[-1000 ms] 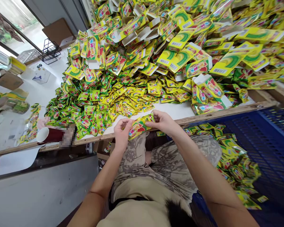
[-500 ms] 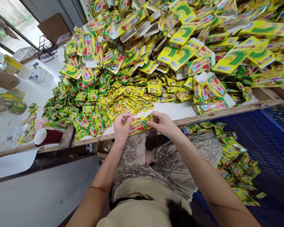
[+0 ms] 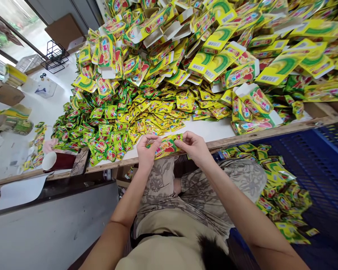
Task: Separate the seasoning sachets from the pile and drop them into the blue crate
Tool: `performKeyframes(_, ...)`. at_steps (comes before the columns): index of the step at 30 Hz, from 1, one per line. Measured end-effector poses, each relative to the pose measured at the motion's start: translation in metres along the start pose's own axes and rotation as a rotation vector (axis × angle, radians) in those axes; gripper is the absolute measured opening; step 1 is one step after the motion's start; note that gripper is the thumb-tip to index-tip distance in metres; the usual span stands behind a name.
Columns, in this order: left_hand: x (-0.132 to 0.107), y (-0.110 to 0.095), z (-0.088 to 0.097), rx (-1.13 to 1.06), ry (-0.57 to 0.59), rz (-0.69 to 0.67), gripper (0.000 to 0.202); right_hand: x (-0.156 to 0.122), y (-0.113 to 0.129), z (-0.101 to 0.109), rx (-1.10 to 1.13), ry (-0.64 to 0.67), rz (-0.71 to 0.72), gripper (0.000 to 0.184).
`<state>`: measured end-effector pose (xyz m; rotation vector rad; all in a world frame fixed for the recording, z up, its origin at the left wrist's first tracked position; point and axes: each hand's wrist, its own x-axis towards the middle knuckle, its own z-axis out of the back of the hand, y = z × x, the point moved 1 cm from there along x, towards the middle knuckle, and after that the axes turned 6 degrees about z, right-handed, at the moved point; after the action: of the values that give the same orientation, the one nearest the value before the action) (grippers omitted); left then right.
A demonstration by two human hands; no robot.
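Observation:
Both my hands hold one small stack of green-and-yellow sachets (image 3: 166, 145) just above the table's wooden front edge (image 3: 256, 134). My left hand (image 3: 146, 150) pinches the stack's left end, fingers curled. My right hand (image 3: 194, 147) grips the right end between thumb and fingers. Right behind them a wide heap of loose sachets (image 3: 123, 120) covers the white tabletop. Farther back lies a tall pile of yellow-green cartons (image 3: 214, 48), many with flaps open.
A blue plastic crate (image 3: 320, 176) at my right holds more sachets (image 3: 281, 195). A red paper cup (image 3: 57, 161) lies on its side at the table's left front, next to a dark flat object. Boxes and a black wire rack (image 3: 55, 57) stand at the far left.
My hands have shifted slightly up and toward the table with the stack, and the stack now sits flatter between them. The view has tilted a little.

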<state>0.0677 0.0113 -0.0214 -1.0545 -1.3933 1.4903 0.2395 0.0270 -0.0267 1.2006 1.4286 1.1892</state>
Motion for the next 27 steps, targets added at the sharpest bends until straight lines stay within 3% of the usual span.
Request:
performKeyframes(4,0.007,-0.004,0.007,0.005,0.089,-0.023,0.023,-0.002,0.012,0.012,-0.061,0.221,-0.031,0.049)
performKeyframes(12,-0.003,-0.008,0.006,0.057,0.169,-0.033,0.025,-0.006,0.009,0.007,-0.135,0.122,0.024,0.042)
performKeyframes(19,-0.002,-0.015,0.011,0.074,0.184,-0.067,0.023,-0.014,0.021,0.018,-0.177,0.164,0.002,0.032)
performKeyframes(22,-0.002,-0.016,0.011,0.1,0.216,-0.08,0.021,-0.018,0.024,0.017,-0.299,0.133,0.063,0.027)
performKeyframes(27,-0.003,-0.014,0.009,0.104,0.239,-0.069,0.019,-0.018,0.023,0.012,-0.356,0.191,0.121,0.018)
